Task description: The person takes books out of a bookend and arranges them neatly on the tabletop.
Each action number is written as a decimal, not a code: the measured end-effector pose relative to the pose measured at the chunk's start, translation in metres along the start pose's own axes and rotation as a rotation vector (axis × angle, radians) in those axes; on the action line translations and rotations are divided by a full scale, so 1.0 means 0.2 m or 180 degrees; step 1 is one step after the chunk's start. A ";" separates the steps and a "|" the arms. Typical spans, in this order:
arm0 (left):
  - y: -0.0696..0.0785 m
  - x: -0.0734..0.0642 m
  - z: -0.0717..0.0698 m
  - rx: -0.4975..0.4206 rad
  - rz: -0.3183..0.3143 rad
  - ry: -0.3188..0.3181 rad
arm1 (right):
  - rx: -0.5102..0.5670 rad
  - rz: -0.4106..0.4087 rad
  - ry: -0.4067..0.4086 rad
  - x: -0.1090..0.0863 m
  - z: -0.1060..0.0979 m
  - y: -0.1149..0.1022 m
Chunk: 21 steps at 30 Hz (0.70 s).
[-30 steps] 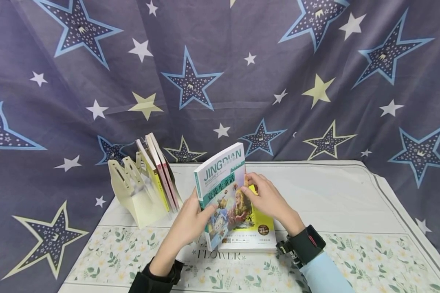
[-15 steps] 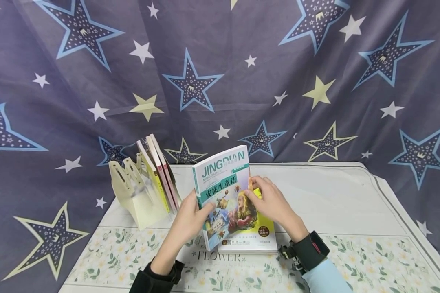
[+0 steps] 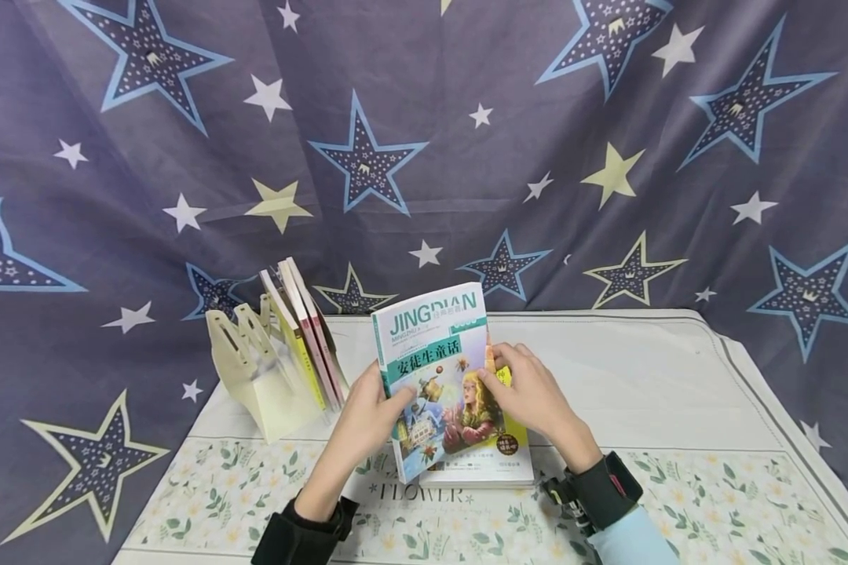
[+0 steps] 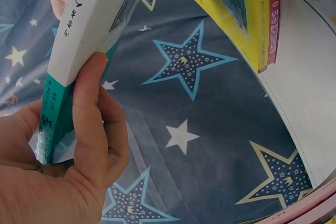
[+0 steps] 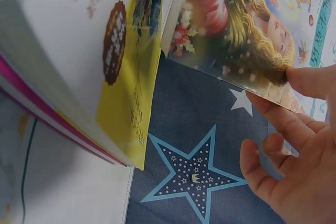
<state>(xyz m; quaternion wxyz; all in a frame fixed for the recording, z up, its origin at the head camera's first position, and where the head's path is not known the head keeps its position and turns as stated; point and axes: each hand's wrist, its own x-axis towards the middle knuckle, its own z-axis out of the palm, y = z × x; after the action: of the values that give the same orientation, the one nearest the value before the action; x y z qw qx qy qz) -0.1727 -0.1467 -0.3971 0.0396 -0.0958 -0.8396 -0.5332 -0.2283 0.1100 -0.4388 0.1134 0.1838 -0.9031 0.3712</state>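
Observation:
A paperback book (image 3: 434,392) with a teal-and-white cover and a girl's picture is held up, tilted, cover toward the head camera. My left hand (image 3: 366,416) grips its spine side, thumb on the front cover; in the left wrist view the fingers (image 4: 89,124) curl round the back. At the opposite edge, my right hand (image 3: 533,392) pinches it between thumb and fingers, as the right wrist view shows on the cover (image 5: 236,30). Behind and below lies a yellow-and-white book (image 3: 487,471), partly hidden, on the table. A magenta-edged book (image 5: 42,103) lies beneath it.
A cream book rack (image 3: 279,400) stands at the left of the table, with several upright books (image 3: 307,337) leaning in its right part. The table has a white, flower-printed cover (image 3: 714,502). A star-patterned curtain (image 3: 424,71) hangs behind.
The teal-and-white book has turned so its front cover faces the head camera more fully. My right hand has moved slightly right with its edge; my left hand keeps its grip.

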 end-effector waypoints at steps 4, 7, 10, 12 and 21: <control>-0.01 0.01 0.01 0.0015 -0.0023 0.0004 | -0.0007 -0.0005 0.0028 -0.01 -0.01 0.00; -0.01 0.02 0.01 0.0062 -0.0043 0.0036 | -0.0008 -0.0035 0.0057 -0.02 -0.01 0.01; -0.01 0.03 0.02 0.0106 -0.0072 0.0071 | -0.0014 -0.0041 0.0090 -0.03 -0.02 0.02; -0.02 0.04 0.02 0.0123 -0.0094 0.0090 | -0.0013 -0.0032 0.0103 -0.03 -0.02 0.02; -0.03 0.06 0.05 0.0149 -0.0128 0.0067 | -0.0033 0.0055 0.0086 -0.05 -0.02 0.02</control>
<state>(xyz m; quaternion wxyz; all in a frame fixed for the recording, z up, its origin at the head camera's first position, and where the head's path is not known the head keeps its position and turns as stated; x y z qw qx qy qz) -0.1846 -0.1395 -0.4047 0.0398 -0.0723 -0.8531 -0.5152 -0.2210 0.1190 -0.4418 0.1233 0.1704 -0.9050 0.3699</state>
